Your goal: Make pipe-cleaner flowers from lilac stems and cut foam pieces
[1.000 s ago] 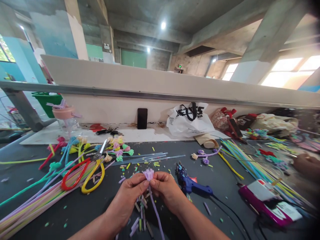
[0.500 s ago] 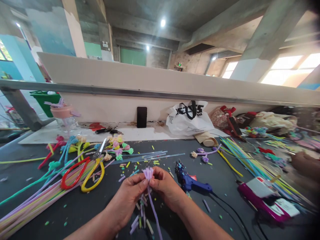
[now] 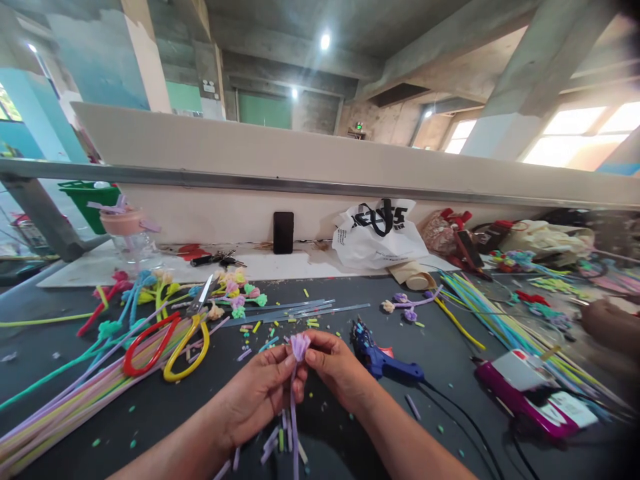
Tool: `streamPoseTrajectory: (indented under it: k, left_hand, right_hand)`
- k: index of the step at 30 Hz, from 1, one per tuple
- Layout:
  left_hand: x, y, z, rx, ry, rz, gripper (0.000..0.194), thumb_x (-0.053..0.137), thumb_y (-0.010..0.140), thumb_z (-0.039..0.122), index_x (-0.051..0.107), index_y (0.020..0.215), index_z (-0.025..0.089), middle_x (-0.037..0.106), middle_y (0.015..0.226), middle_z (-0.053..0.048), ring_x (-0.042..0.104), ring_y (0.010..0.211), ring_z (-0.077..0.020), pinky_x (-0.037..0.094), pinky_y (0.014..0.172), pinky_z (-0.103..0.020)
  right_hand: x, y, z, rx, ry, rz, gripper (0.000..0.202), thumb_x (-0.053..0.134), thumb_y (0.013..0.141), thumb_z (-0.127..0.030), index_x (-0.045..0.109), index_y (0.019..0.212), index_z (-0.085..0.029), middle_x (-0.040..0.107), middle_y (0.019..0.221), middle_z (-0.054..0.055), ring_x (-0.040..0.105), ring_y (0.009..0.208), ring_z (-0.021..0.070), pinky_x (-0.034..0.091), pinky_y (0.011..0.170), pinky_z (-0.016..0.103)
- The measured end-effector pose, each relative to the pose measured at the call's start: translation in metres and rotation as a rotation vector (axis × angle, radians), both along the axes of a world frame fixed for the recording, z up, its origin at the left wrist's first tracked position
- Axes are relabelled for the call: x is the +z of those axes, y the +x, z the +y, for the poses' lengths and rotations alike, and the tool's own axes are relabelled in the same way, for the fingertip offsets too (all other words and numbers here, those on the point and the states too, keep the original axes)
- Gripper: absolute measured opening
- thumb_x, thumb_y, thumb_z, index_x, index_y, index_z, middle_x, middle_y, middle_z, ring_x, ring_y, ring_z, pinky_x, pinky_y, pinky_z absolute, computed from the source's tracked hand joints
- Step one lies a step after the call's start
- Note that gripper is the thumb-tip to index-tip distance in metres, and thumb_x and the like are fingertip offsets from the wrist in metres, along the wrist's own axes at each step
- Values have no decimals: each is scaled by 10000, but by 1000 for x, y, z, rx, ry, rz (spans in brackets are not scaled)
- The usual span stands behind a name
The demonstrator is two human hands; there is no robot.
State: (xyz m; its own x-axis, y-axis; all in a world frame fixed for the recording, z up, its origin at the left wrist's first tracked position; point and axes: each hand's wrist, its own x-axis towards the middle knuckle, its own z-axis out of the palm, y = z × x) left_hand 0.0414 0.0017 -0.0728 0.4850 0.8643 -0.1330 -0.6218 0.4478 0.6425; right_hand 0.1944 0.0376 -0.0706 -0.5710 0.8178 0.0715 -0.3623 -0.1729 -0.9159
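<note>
A purple pipe-cleaner flower (image 3: 300, 347) stands upright between my hands, its bunched head at the top and its long stem hanging down. My left hand (image 3: 265, 383) pinches it just under the head. The thumb and fingers of my right hand (image 3: 333, 360) close on the head's right side. Short cut pipe-cleaner pieces (image 3: 283, 433) lie below my hands. To the right is a blue hot glue gun (image 3: 383, 357) with a black cord. Scissors with red and yellow handles (image 3: 187, 347) rest on long pipe cleaners (image 3: 80, 413) at the left.
Clear glue sticks (image 3: 305, 310) and finished pipe-cleaner flowers (image 3: 240, 297) lie farther back. A phone (image 3: 283, 233) leans on the partition beside a white bag (image 3: 377, 233). A magenta device (image 3: 525, 400) sits at the right, near another person's hand (image 3: 607, 327).
The flower's head looks rounder and more folded in than before, when its strands stood straight up. My left fingers have shifted around the stem.
</note>
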Motion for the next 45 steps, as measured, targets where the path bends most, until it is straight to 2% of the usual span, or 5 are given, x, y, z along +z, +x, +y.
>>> streamPoseTrajectory:
  k: [13, 18, 26, 39, 45]
  left_hand:
    - [-4, -4, 2, -88, 76, 100, 197, 534, 842, 266, 608, 901, 94, 577, 751, -64, 535, 616, -83, 425, 625, -221]
    - [1, -1, 1, -74, 74, 113, 206, 552, 824, 310, 604, 828, 112, 521, 642, -17, 472, 515, -69, 387, 553, -223]
    - [-3, -1, 0, -103, 75, 86, 217, 490, 858, 311, 573, 798, 120, 444, 610, 12, 414, 504, -68, 343, 540, -234]
    - [-2, 0, 2, -36, 114, 81, 175, 571, 813, 302, 561, 794, 128, 346, 567, 54, 231, 474, -44, 194, 479, -201]
    - [-8, -3, 6, -129, 162, 98, 190, 520, 839, 324, 532, 787, 142, 352, 580, 44, 247, 484, -58, 193, 487, -217]
  right_hand:
    - [1, 1, 0, -1, -9, -8, 218, 684, 707, -317, 584, 769, -134, 547, 595, -27, 530, 497, 100, 402, 538, 239]
    - [1, 1, 0, -7, 10, -31, 229, 693, 696, -329, 595, 782, -140, 556, 599, -27, 548, 527, 117, 406, 580, 262]
    - [1, 1, 1, -45, 34, -48, 185, 698, 696, -284, 630, 775, -131, 565, 629, -18, 503, 598, 104, 369, 649, 252]
    - [-1, -2, 0, -54, 35, -37, 202, 750, 639, -259, 655, 787, -160, 588, 706, -18, 534, 656, 106, 394, 682, 241]
    - [0, 0, 0, -67, 106, -89, 196, 757, 623, -282, 653, 731, -157, 506, 716, -28, 505, 647, 100, 402, 641, 228]
